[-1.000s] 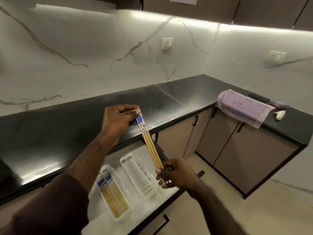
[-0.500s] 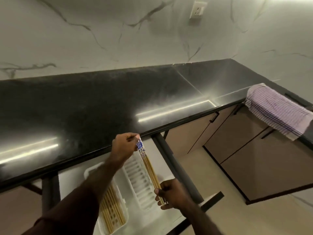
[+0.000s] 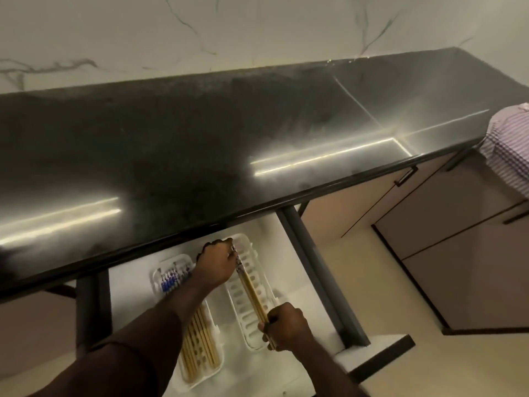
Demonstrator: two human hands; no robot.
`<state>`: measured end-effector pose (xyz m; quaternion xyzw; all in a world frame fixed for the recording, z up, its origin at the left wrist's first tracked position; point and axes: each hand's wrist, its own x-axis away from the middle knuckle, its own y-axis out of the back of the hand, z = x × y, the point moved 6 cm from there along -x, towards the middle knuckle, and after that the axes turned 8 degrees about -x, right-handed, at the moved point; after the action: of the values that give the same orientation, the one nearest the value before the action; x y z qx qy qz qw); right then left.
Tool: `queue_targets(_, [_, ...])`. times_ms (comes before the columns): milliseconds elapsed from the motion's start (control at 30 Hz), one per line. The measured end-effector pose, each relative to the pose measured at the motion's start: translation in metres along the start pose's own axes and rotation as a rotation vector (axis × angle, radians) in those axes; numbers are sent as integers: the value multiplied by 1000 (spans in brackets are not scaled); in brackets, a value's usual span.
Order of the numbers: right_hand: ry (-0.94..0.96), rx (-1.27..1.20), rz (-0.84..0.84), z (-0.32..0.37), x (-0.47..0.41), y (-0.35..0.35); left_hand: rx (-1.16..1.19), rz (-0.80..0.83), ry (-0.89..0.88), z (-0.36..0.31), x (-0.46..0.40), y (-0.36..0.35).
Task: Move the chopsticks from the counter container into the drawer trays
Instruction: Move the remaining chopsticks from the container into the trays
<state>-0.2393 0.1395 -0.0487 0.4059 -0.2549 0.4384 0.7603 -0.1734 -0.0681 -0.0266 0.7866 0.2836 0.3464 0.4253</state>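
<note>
I hold a small bundle of wooden chopsticks (image 3: pixel 252 290) with blue-patterned tops over the right white slotted tray (image 3: pixel 246 319) in the open drawer (image 3: pixel 289 247). My left hand (image 3: pixel 216 263) grips the patterned top end near the tray's far end. My right hand (image 3: pixel 284 325) grips the thin tips at the tray's near end. The bundle lies lengthwise just above or touching the tray; I cannot tell which. The left white tray (image 3: pixel 169 276) holds several chopsticks (image 3: pixel 200 345), partly hidden by my left forearm. The counter container is out of view.
The black glossy countertop (image 3: pixel 257 133) overhangs the drawer's back. A dark drawer rail (image 3: pixel 320 270) runs along the drawer's right side. A striped cloth (image 3: pixel 509 147) hangs over the counter edge at far right. Beige cabinet doors (image 3: pixel 458 247) and floor lie to the right.
Both hands have lowered the chopstick bundle from counter height down into the drawer, onto the right tray. My view has tilted downward.
</note>
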Motion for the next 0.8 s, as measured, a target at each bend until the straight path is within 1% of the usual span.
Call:
queue_targets(67, [41, 62, -5, 7, -6, -2, -44, 24, 16, 6, -4, -9])
queue_targets(167, [112, 177, -41, 18, -15, -5, -43, 50, 52, 17, -9, -21])
queue_targets(300, [94, 218, -22, 13, -24, -11, -20, 90, 122, 26, -11, -30])
queue_targets(433, [77, 227, -20, -1, -30, -22, -97, 88, 92, 20, -11, -34])
queue_targets(533, [78, 264, -22, -4, -33, -31, -210, 111, 70, 17, -12, -37])
queue_targets(633, [60, 285, -16, -5, -38, -39, -275, 201, 48, 14, -15, -44])
queue_targets(733, [67, 363, -30, -5, -42, -44, -432, 290, 66, 18, -18, -48])
queue_targets(800, [74, 408, -34, -5, -44, -47, -490, 316, 69, 19, -19, -50])
